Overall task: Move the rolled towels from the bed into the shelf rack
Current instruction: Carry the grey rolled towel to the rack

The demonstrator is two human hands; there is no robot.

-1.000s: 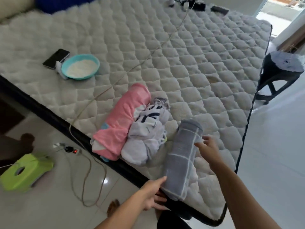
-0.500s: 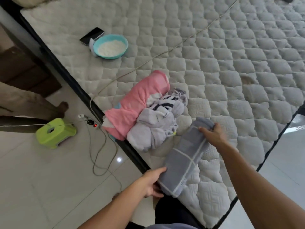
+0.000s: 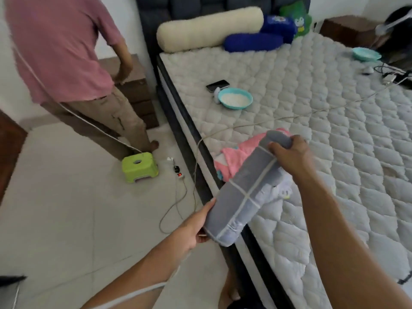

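Note:
A rolled grey towel (image 3: pixel 245 188) with pale stripes is lifted off the bed's edge, held at both ends. My left hand (image 3: pixel 198 224) grips its near end and my right hand (image 3: pixel 289 155) grips its far end. Behind it a rolled pink towel (image 3: pixel 236 159) lies on the quilted white mattress (image 3: pixel 334 130). A pale lilac towel (image 3: pixel 276 192) peeks out beneath the grey one, mostly hidden. The shelf rack is not in view.
Another person in a pink shirt (image 3: pixel 62 52) stands at the left by a brown drawer unit (image 3: pixel 133 85). A green stool (image 3: pixel 140 167), a power strip (image 3: pixel 178 171) and cables lie on the floor. A teal bowl (image 3: pixel 235 99), phone (image 3: pixel 217 85) and bolsters (image 3: pixel 209 27) are on the bed.
The grey towel has been lifted off the mattress by both hands. My view has swung left, bringing the headboard, pillows and the other person into sight.

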